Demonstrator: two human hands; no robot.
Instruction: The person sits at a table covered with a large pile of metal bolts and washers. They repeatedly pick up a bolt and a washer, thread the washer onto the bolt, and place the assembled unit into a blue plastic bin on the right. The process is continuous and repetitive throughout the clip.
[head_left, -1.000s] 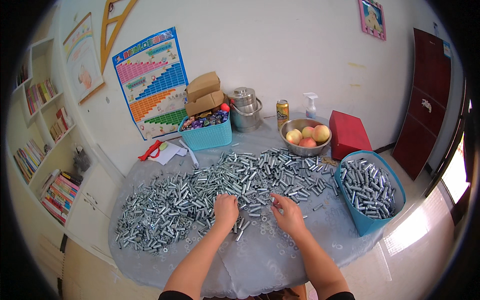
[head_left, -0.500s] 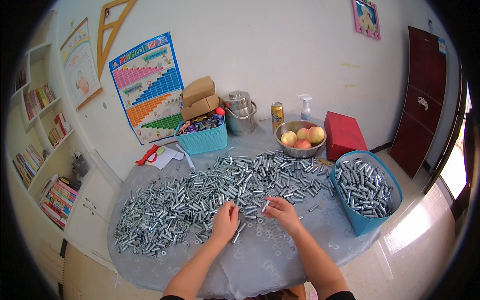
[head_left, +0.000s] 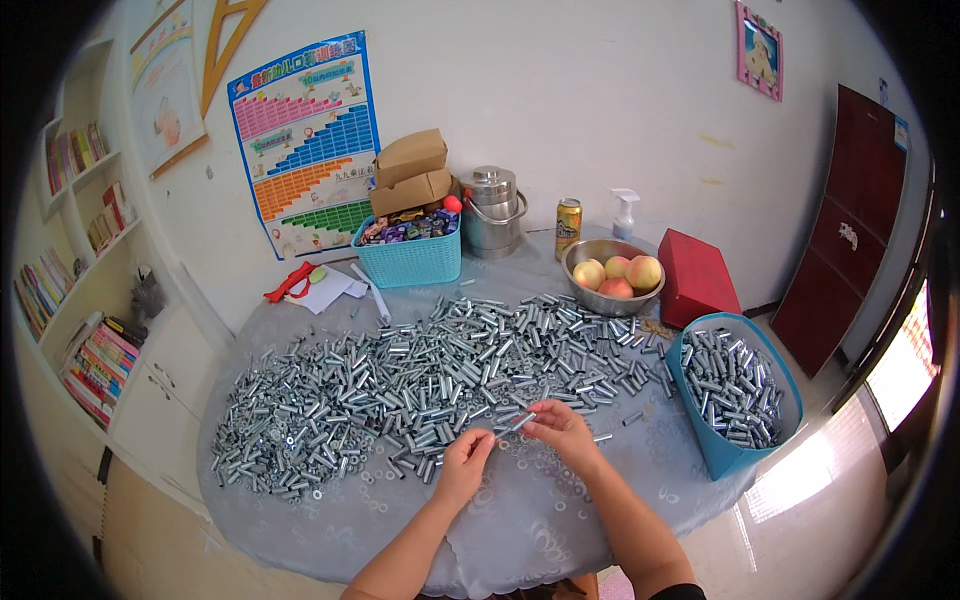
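Observation:
My right hand (head_left: 562,432) pinches a short silver metal sleeve (head_left: 522,421) between thumb and fingers, just above the near edge of a wide heap of metal parts (head_left: 440,365). My left hand (head_left: 468,464) is closed, its fingertips pressed together and pointing toward that sleeve from the left. Whatever those fingertips hold, if anything, is too small to make out. Silver sleeves, bolts and small washers make up the heap. At the right stands a blue bin (head_left: 722,465) filled with similar metal pieces.
A grey patterned cloth (head_left: 500,555) covers the table. Along the back are a turquoise basket (head_left: 410,265) of wrapped items, a steel canister (head_left: 490,215), a yellow can (head_left: 568,222), a spray bottle (head_left: 624,212), a steel bowl (head_left: 600,304) of peaches and a red box (head_left: 698,275).
My left fingertips have come closer to the sleeve in my right hand. That sleeve now lies more sideways. A sleeve seen beside my left hand is no longer there. The view has shifted slightly.

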